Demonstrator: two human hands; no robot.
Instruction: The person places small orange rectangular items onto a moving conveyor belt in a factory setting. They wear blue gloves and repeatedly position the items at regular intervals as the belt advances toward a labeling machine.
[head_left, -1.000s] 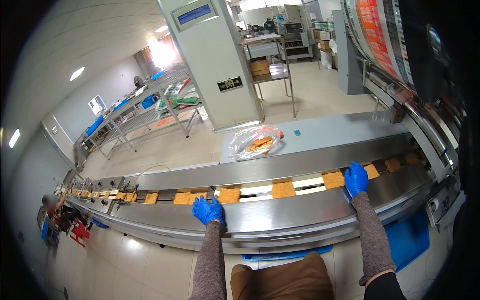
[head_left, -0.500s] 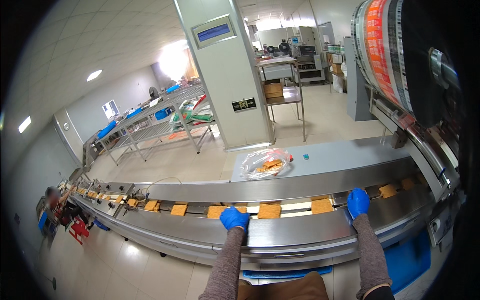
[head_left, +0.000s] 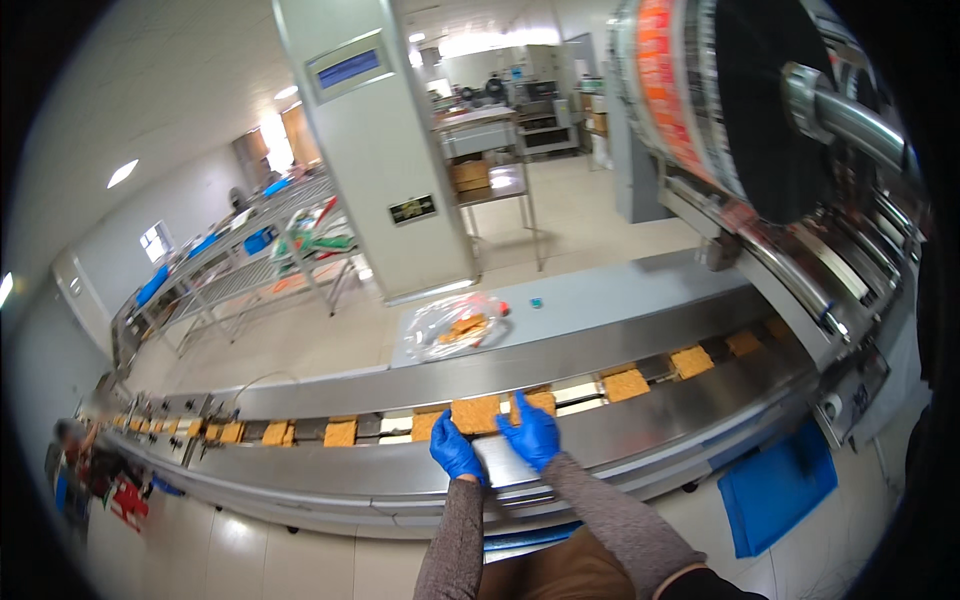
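Both gloved hands close in on one golden-brown square at mid-conveyor

The golden-brown square [head_left: 474,413] sits between the hands on the steel conveyor [head_left: 350,482], about midway along it. The left hand [head_left: 457,447], in a blue glove, reaches over the near edge with its fingers bent up against the square's left side; whether it grips the piece cannot be told. The right hand [head_left: 533,437], gloved alike, is open, its thumb and forefinger spread at the square's right side, beside the next piece [head_left: 535,403]. Another piece [head_left: 427,423] lies partly behind the left hand.

More squares run along the channel: one piece [head_left: 625,384] to the right of the hands, others toward the conveyor's right end, and to the left a piece [head_left: 340,432] well apart from the left hand, with smaller-looking ones toward the left end.

Along the conveyor's far edge runs a grey tabletop [head_left: 610,288]. Near its left end lies a clear plastic bag [head_left: 425,325] with brown pieces [head_left: 467,327] in it, and just right of the bag is a small teal item [head_left: 536,302]. Above the right end hangs a large roll of printed film [head_left: 657,90]. A blue tray [head_left: 775,490] rests on the floor below the near edge, toward the right end. A co-worker [head_left: 85,450] is by the left end, near a red stool [head_left: 127,500].
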